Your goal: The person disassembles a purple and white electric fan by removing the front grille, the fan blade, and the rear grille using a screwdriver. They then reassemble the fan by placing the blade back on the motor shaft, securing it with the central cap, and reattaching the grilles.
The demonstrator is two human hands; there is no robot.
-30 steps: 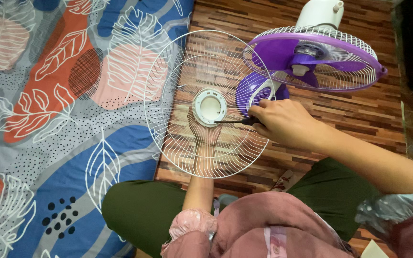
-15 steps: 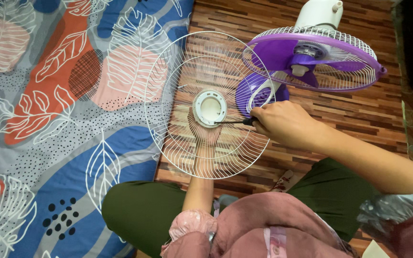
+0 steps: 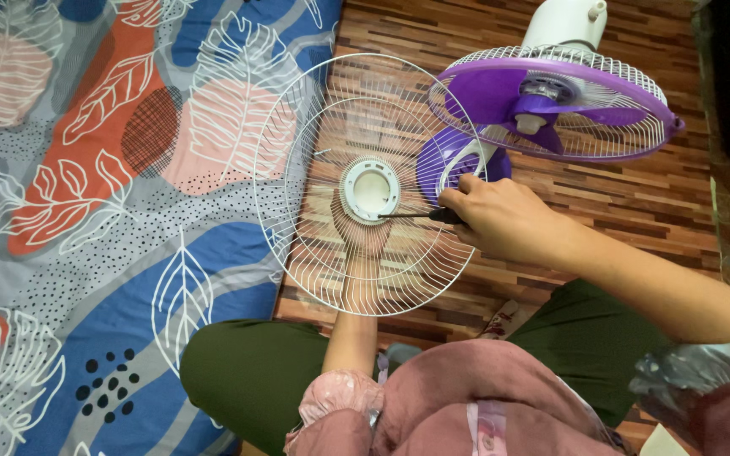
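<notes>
A round white wire fan guard point(image 3: 323, 110) with a white plastic centre ring point(image 3: 370, 190) is held up flat in front of me. My left hand point(image 3: 363, 238) is under the guard and holds it from below, seen through the wires. My right hand point(image 3: 500, 218) grips a black screwdriver point(image 3: 411, 215) whose tip touches the centre ring. Behind the guard stands a purple and white fan point(image 3: 551, 110) with purple blades inside its rear wire guard.
A sheet with a blue, red and pink leaf print point(image 3: 86, 169) covers the left side. The brown wood-pattern floor point(image 3: 635, 203) lies under the fan. My green trouser legs point(image 3: 247, 371) and pink sleeves are at the bottom.
My right hand with the screwdriver has shifted slightly at the centre ring. The guard and fan stay where they were.
</notes>
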